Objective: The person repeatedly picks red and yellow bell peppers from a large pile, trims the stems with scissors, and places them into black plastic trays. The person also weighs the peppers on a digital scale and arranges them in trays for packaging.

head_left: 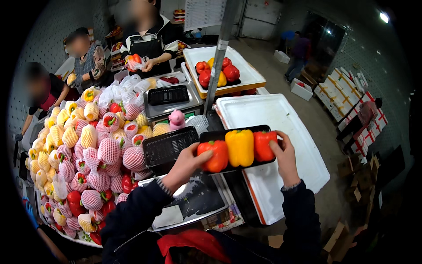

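Observation:
Both my hands grip a black plastic tray (239, 169) by its two ends. Three bell peppers lie in a row in it: an orange-red pepper (214, 159) at the left, a yellow pepper (240, 148) in the middle and a red pepper (263, 147) at the right. My left hand (187, 163) has its thumb over the orange-red pepper. On the other end, the thumb of my right hand (285, 157) presses on the red pepper. The tray is held above the gap between the metal scale (198, 193) and a white foam box (294, 145).
A heap of peppers in foam nets (90, 158) fills the left. Black empty trays (170, 147) are stacked beside it. Behind stand another scale (173, 110), a metal pole (217, 66) and a foam box of peppers (246, 72). A person (147, 48) across the table handles red peppers.

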Tool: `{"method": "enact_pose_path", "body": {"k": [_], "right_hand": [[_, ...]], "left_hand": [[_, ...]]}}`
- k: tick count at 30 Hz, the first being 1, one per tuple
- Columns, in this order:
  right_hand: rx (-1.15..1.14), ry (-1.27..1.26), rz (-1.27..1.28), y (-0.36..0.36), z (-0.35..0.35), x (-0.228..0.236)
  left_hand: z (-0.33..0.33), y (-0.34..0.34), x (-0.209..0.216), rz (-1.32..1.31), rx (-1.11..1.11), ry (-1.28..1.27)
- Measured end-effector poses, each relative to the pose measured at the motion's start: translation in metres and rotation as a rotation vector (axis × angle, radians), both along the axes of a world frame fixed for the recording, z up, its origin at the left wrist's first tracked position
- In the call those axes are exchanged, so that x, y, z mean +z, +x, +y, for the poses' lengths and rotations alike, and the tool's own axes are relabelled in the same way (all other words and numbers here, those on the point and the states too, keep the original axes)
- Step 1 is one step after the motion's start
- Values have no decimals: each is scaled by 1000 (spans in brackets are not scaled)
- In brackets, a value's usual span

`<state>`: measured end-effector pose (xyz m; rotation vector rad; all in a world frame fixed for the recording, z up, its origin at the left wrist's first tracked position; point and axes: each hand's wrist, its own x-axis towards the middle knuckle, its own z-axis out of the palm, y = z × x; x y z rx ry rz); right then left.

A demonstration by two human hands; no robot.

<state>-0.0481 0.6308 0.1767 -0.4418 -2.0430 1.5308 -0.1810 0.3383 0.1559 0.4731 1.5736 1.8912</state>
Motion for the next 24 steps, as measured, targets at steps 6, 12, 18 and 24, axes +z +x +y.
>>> {"method": "enact_pose_path", "body": {"k": [6, 12, 18, 24], "right_hand": [[-148, -110, 21, -73, 109, -20], [-174, -162, 82, -132, 179, -56], [-163, -138, 82, -182, 210, -96], [-132, -80, 75, -197, 202, -108]], "left_hand": [[130, -66, -4, 0, 77, -101], [201, -112, -11, -7, 86, -178], [222, -149, -37, 159, 157, -337], [204, -138, -65, 456, 229, -322]]}}
